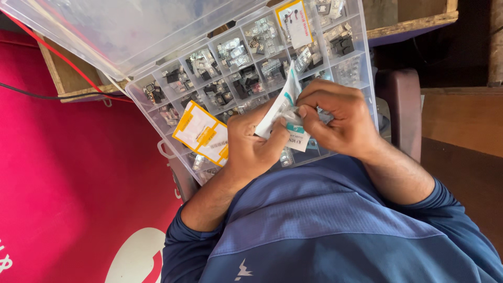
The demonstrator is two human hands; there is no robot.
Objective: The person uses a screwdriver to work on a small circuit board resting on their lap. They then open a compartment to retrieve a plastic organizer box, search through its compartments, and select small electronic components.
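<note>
Pinching a small white-and-teal paper sachet (285, 112), left hand (251, 147) and right hand (338, 118) close on it from either side, long axis running near-to-far above the clear plastic compartment box (361, 63).

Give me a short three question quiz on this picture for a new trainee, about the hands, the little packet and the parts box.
1. True or false: both hands grip the small white packet.
2. Where does the clear compartment box lie? A) under the hands, lid open B) shut on the floor C) on a shelf overhead
3. What flat thing lies on the box beside the left hand?

Key
1. True: the left hand and the right hand both pinch it.
2. A.
3. A white card with yellow edges.
</note>
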